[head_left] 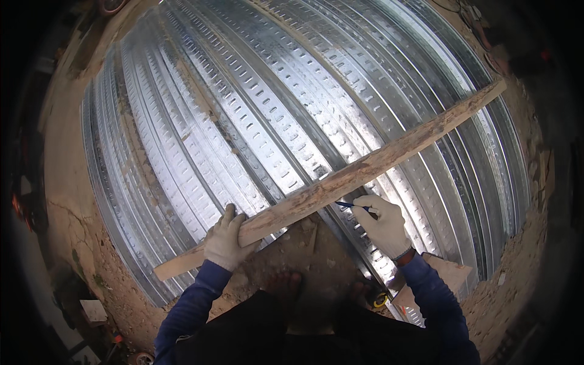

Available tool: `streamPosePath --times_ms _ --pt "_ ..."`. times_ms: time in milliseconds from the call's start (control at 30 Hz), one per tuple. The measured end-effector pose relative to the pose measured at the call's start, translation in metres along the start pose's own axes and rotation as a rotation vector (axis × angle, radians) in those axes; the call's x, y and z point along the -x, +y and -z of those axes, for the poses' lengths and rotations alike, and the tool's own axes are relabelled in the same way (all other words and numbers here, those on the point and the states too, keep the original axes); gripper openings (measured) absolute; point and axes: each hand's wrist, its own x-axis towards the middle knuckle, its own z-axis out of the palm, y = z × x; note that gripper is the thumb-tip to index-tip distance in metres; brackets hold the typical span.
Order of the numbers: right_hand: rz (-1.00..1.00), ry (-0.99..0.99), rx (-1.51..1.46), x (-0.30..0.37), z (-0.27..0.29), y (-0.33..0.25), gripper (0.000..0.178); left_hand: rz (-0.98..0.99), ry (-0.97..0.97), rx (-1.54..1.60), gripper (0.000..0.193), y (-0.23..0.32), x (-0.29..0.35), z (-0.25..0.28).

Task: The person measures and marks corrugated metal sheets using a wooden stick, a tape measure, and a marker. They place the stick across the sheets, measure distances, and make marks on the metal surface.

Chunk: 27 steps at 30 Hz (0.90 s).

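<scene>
A long rough wooden plank (359,172) lies slantwise across ribbed, shiny metal decking sheets (255,91). It runs from the lower left up to the far right. My left hand (225,241), in a pale glove, is closed over the plank near its left end, its fingertips on the far side. In my gloved right hand (385,230) I pinch a thin dark blue pen (345,204). Its tip points left and sits at or close to the plank's near edge, above the metal; I cannot tell whether it touches.
Between my feet (285,281) and the plank, brown dirt (292,252) shows where the sheets are cut away. A yellow tape measure (380,300) lies by my right foot. A flat board piece (447,271) rests beside my right forearm.
</scene>
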Motion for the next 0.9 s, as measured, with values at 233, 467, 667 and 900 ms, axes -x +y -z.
streamPosePath --times_ms 233,467,667,900 --pt "-0.033 0.002 0.042 -0.003 0.006 0.02 0.023 -0.034 0.028 0.045 0.078 -0.008 -0.002 -0.014" --pt "0.017 -0.037 0.016 -0.007 0.006 0.015 0.022 -0.032 0.004 0.054 0.078 -0.002 0.003 -0.01" --pt "0.05 -0.025 0.019 -0.008 0.003 0.021 0.021 -0.071 0.031 0.031 0.078 -0.005 0.003 -0.01" --pt "-0.05 0.027 -0.041 0.004 0.014 0.011 0.024 -0.013 0.011 0.052 0.073 0.012 0.0 0.003"
